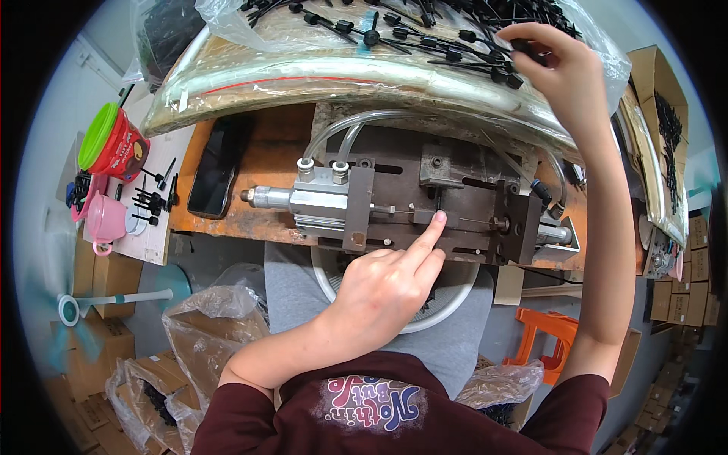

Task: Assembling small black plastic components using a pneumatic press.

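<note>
Black plastic (pixel 535 53) seems pinched by the right hand (pixel 567 70), while the left hand (pixel 385 284), grip unclear, touches a blocky dark-metal fixture (pixel 402 193).

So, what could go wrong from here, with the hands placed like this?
The left hand's index fingertip is at the middle of the metal fixture, in line with the rod from the silver cylinder; it could be pinched if that rod moved.
The right hand is at a jumbled pile of black parts, so lifting one might drag others along.
</note>
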Motion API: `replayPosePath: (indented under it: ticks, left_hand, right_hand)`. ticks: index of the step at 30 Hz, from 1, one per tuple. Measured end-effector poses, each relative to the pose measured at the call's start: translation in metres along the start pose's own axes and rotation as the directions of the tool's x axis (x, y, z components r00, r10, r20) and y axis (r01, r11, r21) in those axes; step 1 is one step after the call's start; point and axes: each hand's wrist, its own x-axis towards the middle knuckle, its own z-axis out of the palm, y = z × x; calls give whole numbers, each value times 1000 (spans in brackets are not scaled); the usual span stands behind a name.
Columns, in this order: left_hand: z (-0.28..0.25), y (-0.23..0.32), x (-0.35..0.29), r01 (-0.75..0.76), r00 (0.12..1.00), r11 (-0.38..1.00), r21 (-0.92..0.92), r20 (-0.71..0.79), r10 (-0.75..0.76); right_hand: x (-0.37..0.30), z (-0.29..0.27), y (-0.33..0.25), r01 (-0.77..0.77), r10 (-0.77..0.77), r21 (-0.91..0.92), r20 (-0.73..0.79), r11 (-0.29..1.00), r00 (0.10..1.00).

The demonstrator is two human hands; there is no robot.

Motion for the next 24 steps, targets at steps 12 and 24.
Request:
replayPosePath:
  ticks: [12, 24]
  left_hand:
    - [-44, -9, 11, 134, 904, 86, -987, 87, -418]
    - [-1, 1, -16, -10, 957, 940, -342, -276, -91]
  right_hand:
    - [-106, -17, -63, -221, 120, 685, 193, 694, 974]
    - [-162, -2, -64, -308, 462, 713, -26, 631, 887]
